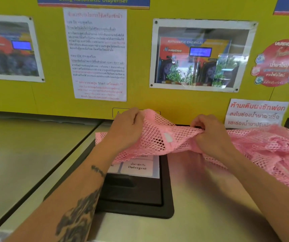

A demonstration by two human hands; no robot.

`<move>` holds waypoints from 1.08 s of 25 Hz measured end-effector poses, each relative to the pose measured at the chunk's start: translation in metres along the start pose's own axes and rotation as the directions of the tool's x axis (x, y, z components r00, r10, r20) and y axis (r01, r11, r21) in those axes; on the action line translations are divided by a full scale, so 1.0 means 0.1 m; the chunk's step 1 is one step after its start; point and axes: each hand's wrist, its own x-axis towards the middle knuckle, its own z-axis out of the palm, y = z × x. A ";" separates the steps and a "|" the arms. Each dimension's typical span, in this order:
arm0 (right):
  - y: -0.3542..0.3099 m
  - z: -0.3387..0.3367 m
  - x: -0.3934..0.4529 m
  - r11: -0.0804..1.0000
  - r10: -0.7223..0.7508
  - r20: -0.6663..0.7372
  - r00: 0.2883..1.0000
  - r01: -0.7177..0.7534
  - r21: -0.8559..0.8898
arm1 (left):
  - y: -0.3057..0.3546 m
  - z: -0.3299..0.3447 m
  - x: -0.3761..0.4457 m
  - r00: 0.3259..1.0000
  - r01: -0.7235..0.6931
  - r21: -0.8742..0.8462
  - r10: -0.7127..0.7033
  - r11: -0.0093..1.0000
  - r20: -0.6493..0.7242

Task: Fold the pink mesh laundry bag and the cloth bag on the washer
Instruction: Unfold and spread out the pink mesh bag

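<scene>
Both hands grip the pink mesh laundry bag (157, 137) along its upper edge: the left hand (126, 126) clenched on one bunch of netting, the right hand (210, 131) pinching a fold just beside it. The bag hangs lifted over the washer (201, 198) top, above the black detergent drawer (136, 194), its bulk heaped to the right against the yellow wall (140, 58).

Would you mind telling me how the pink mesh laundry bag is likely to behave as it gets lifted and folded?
The pink mesh laundry bag looks floppy: it sags between the left hand and right hand and bunches in loose folds at the right. It is probably light, being open netting. Its holes should give fingers easy purchase, so slipping seems unlikely, though folds may not hold by themselves.
</scene>
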 end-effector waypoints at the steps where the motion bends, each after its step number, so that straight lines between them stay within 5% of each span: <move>1: 0.00 0.01 0.00 0.999 0.036 0.014 0.999 -0.037 0.031 | 0.03 0.00 -0.03 0.996 0.022 -0.041 -0.018 0.999 0.087; 4: -0.05 0.04 -0.04 0.970 0.070 0.066 0.995 -0.084 0.226 | 0.03 0.03 -0.13 0.860 0.138 0.037 -0.139 0.990 0.491; 6: -0.10 0.04 -0.03 0.936 0.083 0.125 0.989 -0.120 0.331 | 0.06 0.09 -0.21 0.746 0.070 0.211 -0.191 0.975 0.638; 9: -0.11 0.07 -0.03 0.943 0.077 0.207 0.975 -0.139 0.303 | 0.08 0.15 -0.19 0.811 -0.012 0.291 -0.161 0.957 0.563; 13: -0.07 0.00 0.00 0.973 0.006 0.065 0.998 -0.021 0.228 | 0.09 -0.08 -0.08 0.941 0.007 0.273 -0.098 0.962 0.323; 16: -0.06 -0.12 0.04 0.971 0.014 0.040 0.999 -0.023 0.240 | -0.04 -0.24 0.00 0.905 0.091 0.170 -0.153 0.981 0.397; 20: -0.02 -0.11 0.00 0.975 0.079 0.308 0.948 -0.138 0.174 | -0.05 -0.35 -0.04 0.856 0.249 -0.064 -0.189 0.966 0.482; 23: -0.07 -0.19 -0.05 0.929 0.059 0.408 0.911 -0.199 0.311 | -0.06 -0.34 -0.02 0.894 0.199 0.054 -0.204 0.978 0.399; 25: -0.06 -0.26 -0.01 0.930 -0.071 0.616 0.784 -0.171 0.326 | -0.06 -0.28 -0.04 0.927 0.151 0.211 -0.213 0.966 0.310; 27: -0.11 -0.38 -0.04 0.851 -0.278 0.824 0.494 -0.270 0.449 | -0.06 -0.17 -0.06 0.910 0.157 0.242 -0.236 0.957 0.341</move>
